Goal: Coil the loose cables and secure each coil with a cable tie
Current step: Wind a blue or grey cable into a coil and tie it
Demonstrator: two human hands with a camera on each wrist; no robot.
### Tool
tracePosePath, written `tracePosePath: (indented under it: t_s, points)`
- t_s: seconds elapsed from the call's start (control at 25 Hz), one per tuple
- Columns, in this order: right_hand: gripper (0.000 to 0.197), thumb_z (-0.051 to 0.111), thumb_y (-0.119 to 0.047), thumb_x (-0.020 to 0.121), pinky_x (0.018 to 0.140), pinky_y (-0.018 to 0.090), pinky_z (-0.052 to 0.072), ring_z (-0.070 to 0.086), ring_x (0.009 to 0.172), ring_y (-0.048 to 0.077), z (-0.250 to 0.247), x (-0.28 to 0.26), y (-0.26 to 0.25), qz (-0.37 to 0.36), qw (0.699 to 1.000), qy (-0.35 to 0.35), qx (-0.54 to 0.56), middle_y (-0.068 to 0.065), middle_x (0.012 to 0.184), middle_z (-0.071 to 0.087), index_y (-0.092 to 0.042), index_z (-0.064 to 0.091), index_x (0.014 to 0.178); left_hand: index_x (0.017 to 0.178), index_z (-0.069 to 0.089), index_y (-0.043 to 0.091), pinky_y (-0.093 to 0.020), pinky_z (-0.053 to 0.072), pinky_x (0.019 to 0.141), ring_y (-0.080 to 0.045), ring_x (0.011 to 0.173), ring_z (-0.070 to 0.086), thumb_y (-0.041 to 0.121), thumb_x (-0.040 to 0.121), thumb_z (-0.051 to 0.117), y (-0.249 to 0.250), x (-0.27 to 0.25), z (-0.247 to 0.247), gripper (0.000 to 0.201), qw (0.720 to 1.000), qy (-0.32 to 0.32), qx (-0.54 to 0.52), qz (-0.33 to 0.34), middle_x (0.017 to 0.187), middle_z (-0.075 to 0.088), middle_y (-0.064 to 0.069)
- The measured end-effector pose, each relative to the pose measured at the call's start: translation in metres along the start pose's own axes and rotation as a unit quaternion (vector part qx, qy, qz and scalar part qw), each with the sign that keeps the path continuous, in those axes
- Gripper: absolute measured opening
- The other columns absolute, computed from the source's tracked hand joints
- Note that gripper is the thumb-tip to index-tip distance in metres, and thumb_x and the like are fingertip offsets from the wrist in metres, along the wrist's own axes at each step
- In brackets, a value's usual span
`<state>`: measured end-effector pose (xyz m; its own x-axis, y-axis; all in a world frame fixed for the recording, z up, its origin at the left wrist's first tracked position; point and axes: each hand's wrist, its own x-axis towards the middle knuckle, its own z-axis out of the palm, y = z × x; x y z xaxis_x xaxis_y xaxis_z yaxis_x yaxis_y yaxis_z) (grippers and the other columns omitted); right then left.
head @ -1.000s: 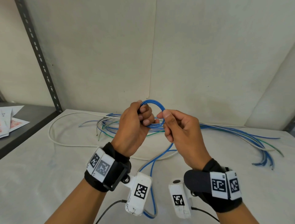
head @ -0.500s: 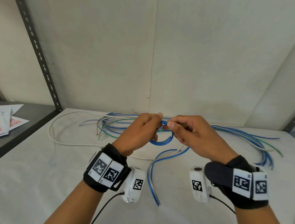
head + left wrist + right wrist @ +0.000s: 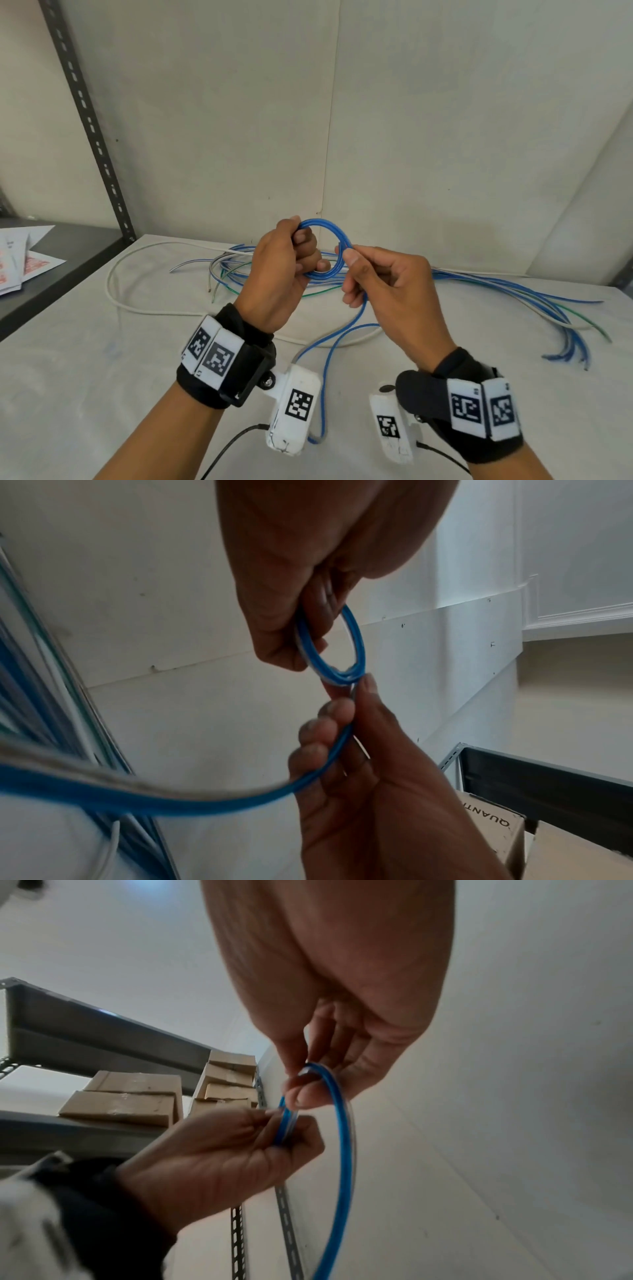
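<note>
A small coil of blue cable (image 3: 337, 236) stands upright above the table. My left hand (image 3: 301, 240) grips its left side with curled fingers. My right hand (image 3: 346, 255) pinches the cable at the coil's right side between thumb and forefinger. From that hand the loose blue tail (image 3: 325, 373) drops to the table and runs toward me. The left wrist view shows the coil (image 3: 356, 645) under my left hand (image 3: 301, 631), with my right hand (image 3: 346, 704) holding the tail. In the right wrist view the cable (image 3: 342, 1150) passes through my right hand's fingers (image 3: 301, 1093). No cable tie is in sight.
A spread of loose blue, green and white cables (image 3: 496, 291) lies across the back of the white table (image 3: 85, 394). A long white cable (image 3: 113, 291) loops at the left. A grey shelf (image 3: 68, 260) with papers and its slotted metal upright (image 3: 89, 120) stand left. Cardboard boxes (image 3: 120, 1102) sit on shelves.
Half a second ago both hands were lower and tipped forward with the coil hanging down. They have come back up, the coil stands upright again, and the tail has shifted on the table.
</note>
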<state>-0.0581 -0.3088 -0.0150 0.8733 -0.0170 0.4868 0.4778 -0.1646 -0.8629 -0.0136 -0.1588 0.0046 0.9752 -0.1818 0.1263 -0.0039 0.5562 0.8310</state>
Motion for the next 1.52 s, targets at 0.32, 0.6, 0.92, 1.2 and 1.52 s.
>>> tracePosePath:
  t_s: [0.32, 0.6, 0.92, 1.2, 1.52]
  points:
    - [0.020, 0.058, -0.026, 0.098, 0.055, 0.020, 0.048, 0.052, 0.052, 0.008, 0.002, 0.001, 0.002, -0.017, 0.999, 0.038, -0.026, -0.004, 0.057, 0.056, -0.014, 0.075, 0.097, 0.067, 0.036, 0.017, -0.031, 0.042, 0.067, -0.013, 0.049, 0.026, 0.023, 0.106, 0.030, -0.007, -0.003, 0.003, 0.040, 0.999, -0.022, 0.020, -0.022, 0.058, 0.022, 0.002]
    - [0.022, 0.058, -0.025, 0.101, 0.059, 0.021, 0.043, 0.052, 0.059, 0.004, -0.038, 0.005, -0.004, -0.039, 0.968, -0.145, -0.202, 0.001, 0.065, 0.056, -0.010, 0.072, 0.092, 0.054, 0.044, 0.022, -0.038, 0.042, 0.077, -0.015, 0.050, 0.033, 0.031, 0.105, 0.041, -0.001, -0.007, -0.002, 0.052, 0.930, -0.124, 0.342, -0.050, 0.057, 0.031, 0.003]
    - [0.022, 0.061, -0.028, 0.096, 0.055, 0.023, 0.047, 0.053, 0.053, 0.012, -0.028, 0.008, 0.004, 0.017, 0.995, -0.075, -0.071, -0.001, 0.062, 0.059, -0.011, 0.074, 0.099, 0.062, 0.035, 0.023, -0.034, 0.037, 0.063, -0.009, 0.045, 0.020, 0.020, 0.106, 0.042, -0.001, 0.001, -0.003, 0.045, 0.988, -0.034, 0.150, 0.002, 0.059, 0.017, 0.006]
    - [0.015, 0.061, -0.018, 0.098, 0.051, 0.026, 0.049, 0.057, 0.049, 0.017, -0.017, 0.006, 0.005, 0.018, 0.999, -0.029, -0.005, 0.001, 0.061, 0.064, -0.012, 0.075, 0.095, 0.064, 0.030, 0.020, -0.025, 0.037, 0.054, -0.010, 0.043, 0.017, 0.026, 0.106, 0.039, -0.006, 0.000, 0.004, 0.043, 0.998, 0.000, -0.061, -0.009, 0.050, 0.017, 0.007]
    - [0.022, 0.059, -0.024, 0.098, 0.056, 0.027, 0.052, 0.060, 0.055, 0.017, 0.001, 0.000, 0.005, -0.004, 1.000, 0.004, 0.023, 0.004, 0.067, 0.067, -0.010, 0.075, 0.098, 0.068, 0.029, 0.020, -0.025, 0.037, 0.053, -0.011, 0.046, 0.017, 0.027, 0.108, 0.037, -0.014, -0.004, 0.009, 0.042, 0.995, 0.037, -0.082, 0.031, 0.057, 0.012, 0.003]
